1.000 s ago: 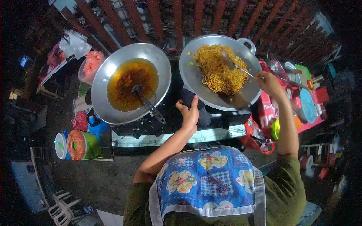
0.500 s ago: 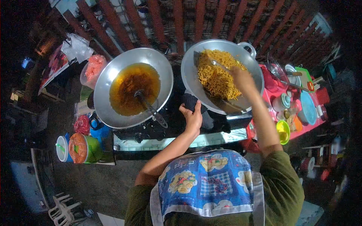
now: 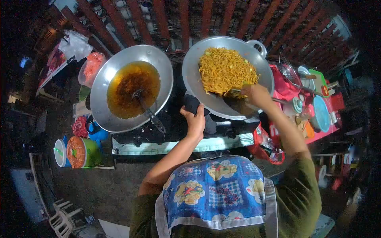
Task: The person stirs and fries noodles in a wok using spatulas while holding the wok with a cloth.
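My left hand (image 3: 195, 122) is closed on a folded black cloth (image 3: 191, 102) pressed to the near left edge of a large metal wok (image 3: 262, 73). A heap of yellow noodles (image 3: 226, 65) fills the middle of this wok. Over its near right side, my right hand (image 3: 257, 97) grips a metal spatula (image 3: 280, 100), whose handle sticks out to the right. The spatula's working end sits at the near edge of the noodles, partly hidden by them and my hand.
Left of it stands a second wok (image 3: 99, 99) of brown oil, a skimmer (image 3: 154, 119) resting inside. Both woks sit on a black stove (image 3: 174, 139). A pink-covered table (image 3: 278, 131) with bowls and jars is at right, a green bucket (image 3: 92, 152) at left. Red slats (image 3: 206, 20) rise behind.
My right hand has come down toward me with the spatula, from the top of the noodles to their near edge. The noodles are heaped farther back. My left hand keeps its hold; the view has shifted slightly.
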{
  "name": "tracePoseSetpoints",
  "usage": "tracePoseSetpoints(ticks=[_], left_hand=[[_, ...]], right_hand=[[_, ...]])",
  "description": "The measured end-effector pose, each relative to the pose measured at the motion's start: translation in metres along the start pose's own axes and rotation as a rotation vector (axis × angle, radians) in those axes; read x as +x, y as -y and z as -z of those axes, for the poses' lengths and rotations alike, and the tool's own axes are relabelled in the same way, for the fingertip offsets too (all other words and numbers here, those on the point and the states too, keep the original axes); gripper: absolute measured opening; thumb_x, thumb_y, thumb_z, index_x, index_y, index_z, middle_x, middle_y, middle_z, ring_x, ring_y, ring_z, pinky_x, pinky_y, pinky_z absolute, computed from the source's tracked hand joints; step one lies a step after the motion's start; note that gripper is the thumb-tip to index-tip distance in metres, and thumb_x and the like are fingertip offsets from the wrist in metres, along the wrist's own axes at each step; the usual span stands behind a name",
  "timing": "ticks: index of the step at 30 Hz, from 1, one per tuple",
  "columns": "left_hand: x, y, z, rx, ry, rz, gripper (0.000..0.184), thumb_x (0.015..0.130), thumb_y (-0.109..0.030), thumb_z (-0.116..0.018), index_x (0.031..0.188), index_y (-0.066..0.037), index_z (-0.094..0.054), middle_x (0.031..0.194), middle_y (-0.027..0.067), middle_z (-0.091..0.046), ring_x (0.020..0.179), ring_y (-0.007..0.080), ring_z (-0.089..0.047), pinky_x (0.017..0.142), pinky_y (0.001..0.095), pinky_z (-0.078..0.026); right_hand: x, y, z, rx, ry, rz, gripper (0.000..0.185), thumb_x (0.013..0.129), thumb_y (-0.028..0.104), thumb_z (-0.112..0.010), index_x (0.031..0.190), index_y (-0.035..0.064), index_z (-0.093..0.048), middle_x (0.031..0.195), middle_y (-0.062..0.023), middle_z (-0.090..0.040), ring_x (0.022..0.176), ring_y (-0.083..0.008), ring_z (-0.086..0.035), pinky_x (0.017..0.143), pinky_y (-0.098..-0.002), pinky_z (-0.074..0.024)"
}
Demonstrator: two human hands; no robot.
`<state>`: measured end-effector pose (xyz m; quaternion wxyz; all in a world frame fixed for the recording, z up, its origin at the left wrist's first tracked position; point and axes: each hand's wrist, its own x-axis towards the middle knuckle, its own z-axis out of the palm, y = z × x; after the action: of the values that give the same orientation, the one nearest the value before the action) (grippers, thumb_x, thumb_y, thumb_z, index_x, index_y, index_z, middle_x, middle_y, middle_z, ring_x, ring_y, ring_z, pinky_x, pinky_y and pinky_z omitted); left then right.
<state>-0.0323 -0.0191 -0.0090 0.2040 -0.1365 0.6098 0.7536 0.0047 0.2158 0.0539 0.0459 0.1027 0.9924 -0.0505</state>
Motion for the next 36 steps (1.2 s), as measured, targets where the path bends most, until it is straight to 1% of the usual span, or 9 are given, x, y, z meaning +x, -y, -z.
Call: tracePoseSetpoints(ticks=[4,9,12,14,17,21,23,25,36], left_hand=[[-0.008,-0.008,-0.004,-0.037,-0.023,-0.006,0.072,0.079,-0.022,-0.06,0.127,-0.006,-0.008,0.12,0.0151,-0.036,0.109,0.0234,-0.037,0.094,0.0357,-0.029],[-0.006,0.004,-0.009,-0.096,-0.096,-0.061,0.072,0.079,-0.024,-0.061,0.127,-0.007,-0.009,0.121,0.0146,-0.033,0.113,0.0233,-0.034,0.096,0.0359,-0.027],[-0.006,0.007,-0.009,-0.162,-0.106,-0.028,0.077,0.079,-0.025,-0.062,0.129,-0.007,-0.006,0.125,0.0153,-0.03,0.115,0.0237,-0.032,0.098,0.0361,-0.025],[-0.008,0.007,-0.01,-0.184,-0.091,-0.004,0.082,0.079,-0.025,-0.062,0.132,-0.006,-0.002,0.128,0.016,-0.028,0.117,0.0242,-0.031,0.099,0.0361,-0.024],[-0.014,0.001,-0.015,-0.229,-0.07,0.027,0.095,0.079,-0.027,-0.061,0.134,-0.003,0.013,0.136,0.0177,-0.019,0.123,0.0258,-0.026,0.102,0.0358,-0.02],[-0.01,0.007,-0.016,-0.196,-0.049,-0.014,0.095,0.081,-0.026,-0.057,0.133,-0.001,0.018,0.139,0.0178,-0.015,0.126,0.0266,-0.022,0.104,0.0355,-0.018],[-0.008,0.009,-0.016,-0.187,-0.05,-0.027,0.092,0.082,-0.025,-0.056,0.134,-0.001,0.016,0.139,0.0176,-0.016,0.125,0.0268,-0.023,0.104,0.0356,-0.018],[-0.003,0.016,-0.016,-0.079,-0.125,-0.03,0.091,0.082,-0.023,-0.056,0.135,-0.001,0.015,0.138,0.0179,-0.017,0.124,0.0268,-0.025,0.103,0.0358,-0.02],[-0.012,0.002,-0.018,-0.076,-0.121,-0.016,0.083,0.08,-0.022,-0.056,0.135,0.001,0.002,0.137,0.0194,-0.018,0.124,0.0273,-0.026,0.101,0.035,-0.023]], right_hand=[[0.008,-0.01,0.01,0.14,-0.076,-0.054,0.019,0.077,0.018,-0.054,0.095,0.0139,-0.061,0.082,-0.0163,-0.062,0.079,-0.0349,-0.059,0.067,-0.0435,-0.0474],[0.016,-0.055,0.065,0.417,0.07,0.022,0.014,0.081,0.008,-0.058,0.092,-0.0004,-0.061,0.083,-0.0054,-0.063,0.078,-0.0127,-0.057,0.071,-0.0282,-0.0453],[0.022,-0.087,0.076,0.576,0.096,0.026,0.013,0.081,0.008,-0.058,0.09,-0.0003,-0.061,0.083,-0.0051,-0.062,0.077,-0.0128,-0.056,0.071,-0.0277,-0.0444],[0.015,-0.087,0.109,0.453,0.007,0.097,0.021,0.079,0.02,-0.059,0.09,0.0021,-0.063,0.072,-0.014,-0.063,0.061,-0.0159,-0.055,0.06,-0.0331,-0.0452],[-0.002,-0.058,0.168,0.033,0.24,0.072,0.012,0.077,0.015,-0.059,0.083,0.0047,-0.062,0.079,-0.0076,-0.062,0.07,-0.0158,-0.057,0.065,-0.0298,-0.045],[-0.009,-0.053,0.143,-0.444,0.374,0.08,0.022,0.074,0.027,-0.059,0.082,0.0074,-0.065,0.078,-0.0131,-0.064,0.07,-0.0273,-0.062,0.064,-0.0382,-0.0488],[0.01,-0.089,0.056,-0.351,0.185,0.284,0.023,0.076,0.03,-0.056,0.083,0.0103,-0.063,0.078,-0.0129,-0.063,0.072,-0.0299,-0.062,0.064,-0.0411,-0.0492],[0.011,-0.065,-0.001,-0.142,-0.015,0.093,0.022,0.079,0.031,-0.053,0.088,0.0134,-0.061,0.078,-0.0121,-0.063,0.072,-0.0309,-0.062,0.064,-0.0418,-0.049],[-0.005,-0.037,0.045,-0.179,-0.256,0.014,0.019,0.079,0.031,-0.054,0.089,0.0176,-0.063,0.074,-0.0117,-0.063,0.068,-0.0291,-0.062,0.058,-0.0405,-0.049]])
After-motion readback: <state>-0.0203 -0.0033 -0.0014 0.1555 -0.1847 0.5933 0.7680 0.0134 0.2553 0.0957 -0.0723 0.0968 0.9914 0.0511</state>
